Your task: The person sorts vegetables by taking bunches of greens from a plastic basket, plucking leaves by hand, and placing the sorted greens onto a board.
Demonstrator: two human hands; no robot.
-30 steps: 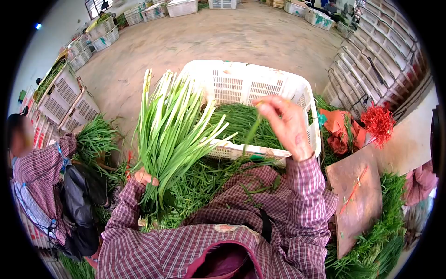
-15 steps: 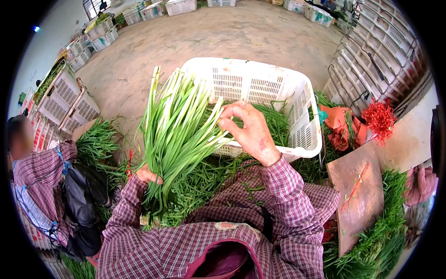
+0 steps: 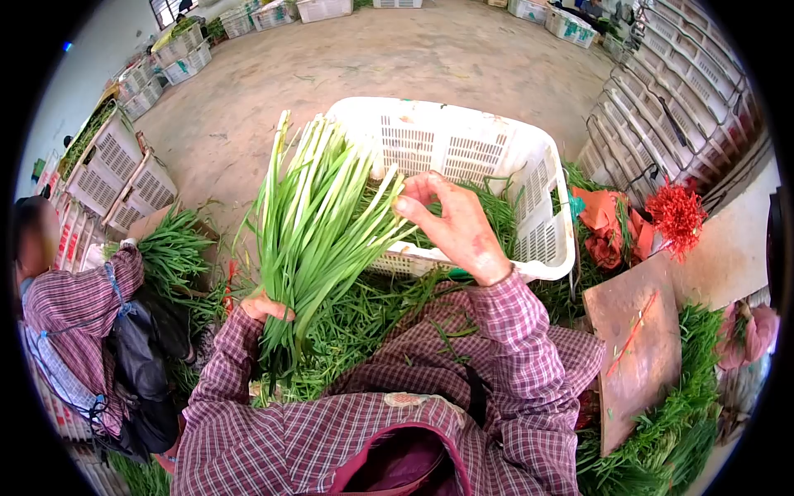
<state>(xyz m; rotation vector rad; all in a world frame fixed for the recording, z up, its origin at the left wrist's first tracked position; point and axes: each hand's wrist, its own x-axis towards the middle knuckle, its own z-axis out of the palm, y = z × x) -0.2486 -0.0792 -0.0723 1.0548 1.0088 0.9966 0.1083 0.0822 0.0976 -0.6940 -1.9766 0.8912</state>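
Observation:
My left hand (image 3: 266, 307) is wrapped round the leafy lower part of a bunch of green stalks (image 3: 310, 215), whose pale ends fan out upward. At the bunch's right side, my right hand (image 3: 455, 223) has thumb and forefinger pinched at the tip of a pale stalk. Behind and below the right hand stands a white plastic crate (image 3: 550, 207) with green leaves (image 3: 496, 211) inside. Loose leaves (image 3: 356, 331) lie over my lap, below the bunch.
A person (image 3: 78, 306) in a checked top sits at the left beside greens. Stacked white crates (image 3: 670, 107) rise at the right, near red ties (image 3: 676, 219) and a brown board (image 3: 633, 351). More crates (image 3: 120, 161) line the left wall.
My right hand has come left from over the crate to the bunch's pale ends; the green strand it held is no longer seen in it. The seated person's arm has shifted.

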